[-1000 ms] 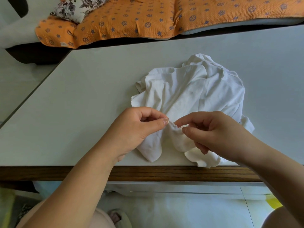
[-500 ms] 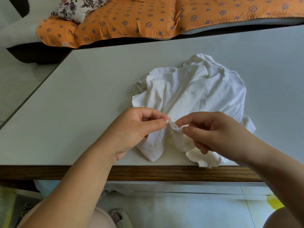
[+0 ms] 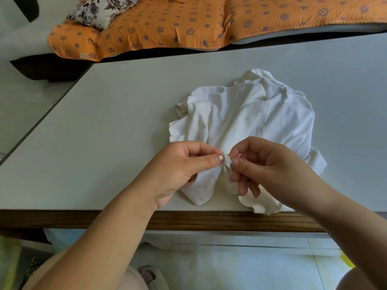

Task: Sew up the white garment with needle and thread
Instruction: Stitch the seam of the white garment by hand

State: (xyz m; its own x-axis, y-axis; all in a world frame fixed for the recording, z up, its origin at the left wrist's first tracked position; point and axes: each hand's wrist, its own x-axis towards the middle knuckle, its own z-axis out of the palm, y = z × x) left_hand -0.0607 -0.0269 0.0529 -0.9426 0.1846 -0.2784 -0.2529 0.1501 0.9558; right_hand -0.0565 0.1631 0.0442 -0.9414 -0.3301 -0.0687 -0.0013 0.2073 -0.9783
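Note:
A crumpled white garment (image 3: 247,118) lies on the pale table (image 3: 117,122), one corner hanging at the front edge. My left hand (image 3: 178,170) pinches a small bunched fold of the cloth (image 3: 227,164) between thumb and forefinger. A thin needle (image 3: 219,152) glints just above that thumb tip. From the right, my right hand (image 3: 268,168) meets the same fold, thumb and forefinger pinched close against it. The two hands nearly touch over the fold. No thread can be made out.
The table's wooden front edge (image 3: 209,220) runs below my wrists. Behind the table stands a sofa with an orange patterned cover (image 3: 188,21) and a floral cushion (image 3: 98,9). Tiled floor (image 3: 230,268) shows below, with my knees at the bottom.
Both hands stay at the same fold. The fold looks more bunched between the fingertips, and the needle's glint now shows above my left thumb.

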